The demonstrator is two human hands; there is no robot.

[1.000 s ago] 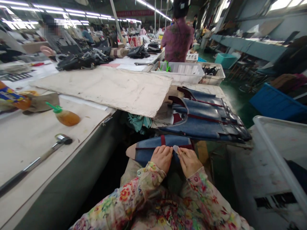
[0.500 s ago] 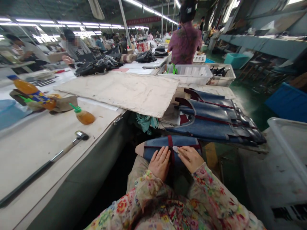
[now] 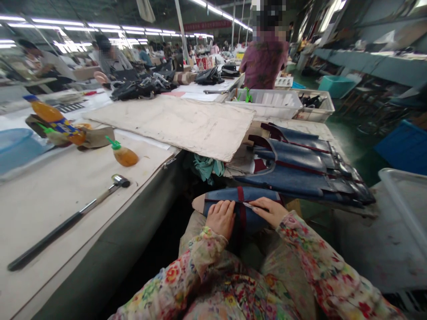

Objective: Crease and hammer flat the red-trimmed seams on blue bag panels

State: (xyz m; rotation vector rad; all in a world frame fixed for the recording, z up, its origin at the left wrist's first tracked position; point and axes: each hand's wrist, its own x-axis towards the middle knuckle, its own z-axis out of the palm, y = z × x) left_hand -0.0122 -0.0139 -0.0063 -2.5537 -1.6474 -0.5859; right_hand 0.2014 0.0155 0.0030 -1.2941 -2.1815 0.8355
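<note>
Far left edge of the tabletop [image 3: 50, 191]: blue basin [image 3: 11, 144], with an orange drink bottle [image 3: 53, 118] lying tilted just behind it. Further in, a squeeze bottle [image 3: 125, 156] with a green cap lies on its side. A hammer [image 3: 64, 223] lies near it, head toward the bottle, its long handle running back toward the near left corner. A large beige board [image 3: 180, 122] covers the far right part of the top and overhangs its right edge. Just off that edge, low in the middle, a blue leather piece [image 3: 227, 198] with a dark red strap across it lies on the person's lap. The left hand [image 3: 220, 218] lies flat on it left of the strap, fingers together and pressing down, nothing gripped. The right hand [image 3: 271, 211] sits just right of the strap, fingers pinched shut on a thin pale tool [image 3: 249, 205] whose tip touches the strap (too small to tell what kind). Behind the hands, a stack of like blue pieces [image 3: 300, 166] fans out on a lower surface. A white tray [image 3: 412, 191] is at the far right.
</note>
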